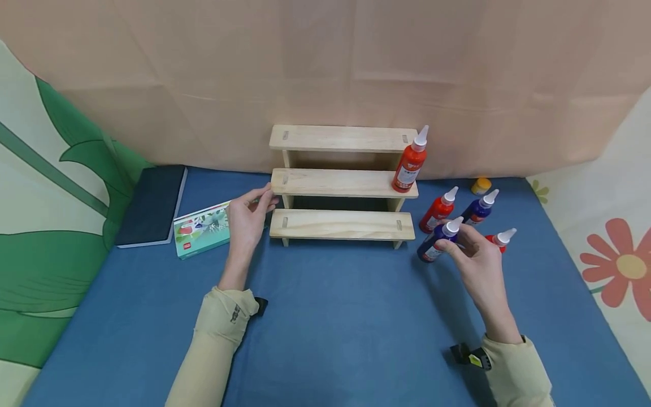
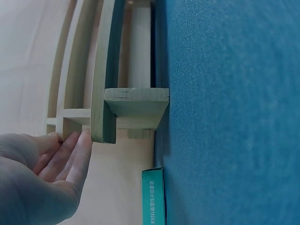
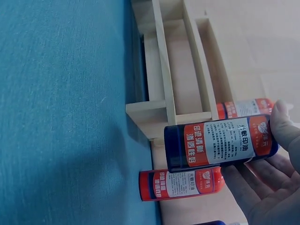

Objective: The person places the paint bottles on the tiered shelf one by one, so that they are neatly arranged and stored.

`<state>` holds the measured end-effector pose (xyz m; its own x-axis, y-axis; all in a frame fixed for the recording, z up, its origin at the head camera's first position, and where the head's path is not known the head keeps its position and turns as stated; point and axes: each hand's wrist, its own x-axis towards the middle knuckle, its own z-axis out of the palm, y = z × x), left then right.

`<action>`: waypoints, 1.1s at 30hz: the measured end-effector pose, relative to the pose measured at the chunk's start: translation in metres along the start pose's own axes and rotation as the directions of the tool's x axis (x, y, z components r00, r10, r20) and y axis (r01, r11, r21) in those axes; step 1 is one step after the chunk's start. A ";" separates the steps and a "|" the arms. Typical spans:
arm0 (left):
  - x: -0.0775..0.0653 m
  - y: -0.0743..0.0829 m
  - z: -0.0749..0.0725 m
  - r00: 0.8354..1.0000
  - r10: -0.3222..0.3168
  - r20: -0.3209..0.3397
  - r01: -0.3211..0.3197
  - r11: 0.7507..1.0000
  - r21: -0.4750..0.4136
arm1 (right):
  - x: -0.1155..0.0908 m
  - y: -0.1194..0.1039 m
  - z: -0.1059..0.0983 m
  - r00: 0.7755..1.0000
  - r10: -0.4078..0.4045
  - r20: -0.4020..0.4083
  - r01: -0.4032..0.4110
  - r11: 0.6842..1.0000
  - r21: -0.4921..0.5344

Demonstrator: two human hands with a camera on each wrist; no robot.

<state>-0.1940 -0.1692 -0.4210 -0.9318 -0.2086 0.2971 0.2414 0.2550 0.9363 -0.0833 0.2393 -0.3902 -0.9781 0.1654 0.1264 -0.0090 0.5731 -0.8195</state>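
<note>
1. A blue-covered bench (image 1: 335, 316) fills the lower and middle frame, with a plain beige backdrop (image 1: 325, 62) across the top.
2. Nearest, pale sleeves (image 1: 203, 345) enter at lower left and lower right.
3. At right of centre, the right hand (image 1: 478, 257) has its grip closed round a dark-blue bottle (image 1: 432, 244), thumb on one side and fingers on the other, clear of the bench; the label shows in the right wrist view.
4. Behind that hand, a red bottle (image 1: 501, 239) is partly hidden.
5. At left of centre, the left hand (image 1: 248, 223) has its grip nearly closed, fingertips pinching the left end of the middle tier of a three-tier wooden rack (image 1: 342, 223), mid-frame.
6. Just beside this hand lies a teal box (image 1: 203, 229).
7. Right of the rack stand another red bottle (image 1: 436, 215) and a second blue one (image 1: 477, 211).
8. A taller-looking red bottle (image 1: 408, 168) stands upright on the middle tier's right end.
9. Farther back are a dark book (image 1: 152, 203), left, and a yellow cap (image 1: 481, 185), right.
</note>
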 end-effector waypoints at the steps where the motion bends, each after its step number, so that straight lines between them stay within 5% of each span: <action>1: 0.000 0.000 0.000 1.000 0.000 0.001 0.000 1.000 -0.001 | 0.000 0.000 0.001 1.000 -0.002 0.000 0.002 1.000 0.000; 33: 0.000 0.000 -0.002 1.000 0.010 0.000 -0.010 1.000 0.014 | 0.006 -0.022 0.014 0.999 -0.049 0.025 0.047 0.997 0.069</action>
<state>-0.1930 -0.1705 -0.4204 -0.9293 -0.2065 0.3061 0.2464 0.2707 0.9306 -0.0922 0.2171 -0.3793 -0.9813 0.1173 0.1523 -0.0692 0.5237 -0.8491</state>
